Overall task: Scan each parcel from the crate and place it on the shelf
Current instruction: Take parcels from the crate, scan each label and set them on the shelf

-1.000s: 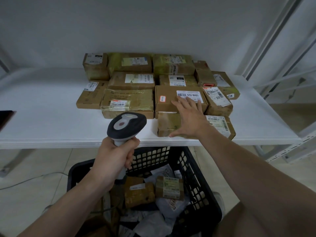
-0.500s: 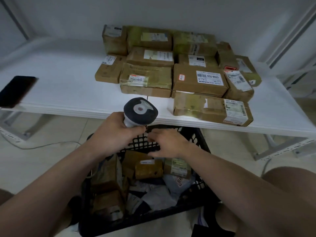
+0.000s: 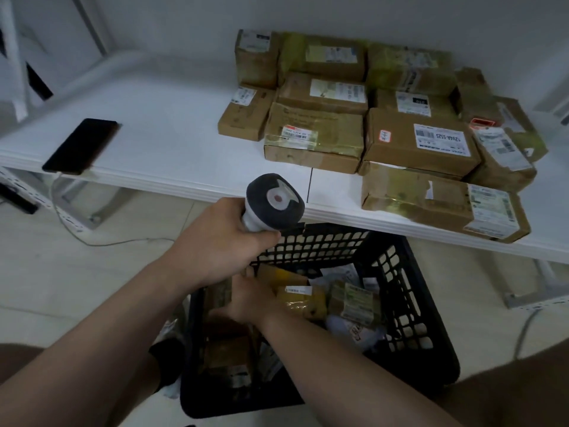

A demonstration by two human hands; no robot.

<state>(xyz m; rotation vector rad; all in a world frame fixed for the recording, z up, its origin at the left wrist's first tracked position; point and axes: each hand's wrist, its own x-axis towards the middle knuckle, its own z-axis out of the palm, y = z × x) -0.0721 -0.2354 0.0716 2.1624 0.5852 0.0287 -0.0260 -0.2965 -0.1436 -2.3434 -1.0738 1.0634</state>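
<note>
My left hand [image 3: 215,245] grips the handle of a grey and black barcode scanner [image 3: 274,201] above the far rim of the black plastic crate [image 3: 412,303]. Down inside the crate, my right hand [image 3: 249,300] has thumb and fingers round a brown parcel [image 3: 217,295] at the crate's left side; my left hand partly hides that grip. Beside it lie a yellow-taped parcel [image 3: 303,300], a green-labelled box [image 3: 354,300] and white bags. On the white shelf [image 3: 172,143], several labelled cardboard parcels [image 3: 314,134] are packed together at the right, the nearest one [image 3: 431,201] at the front edge.
A black phone [image 3: 81,146] lies on the shelf's left front edge. Bare shelf surface stretches between the phone and the parcels. Metal shelf legs and a cable are on the tiled floor, left and right of the crate. My knees flank the crate.
My right hand left the parcels on the shelf, dropped into the crate and took hold of a brown parcel. The view tilted downward. The scanner stayed in my left hand.
</note>
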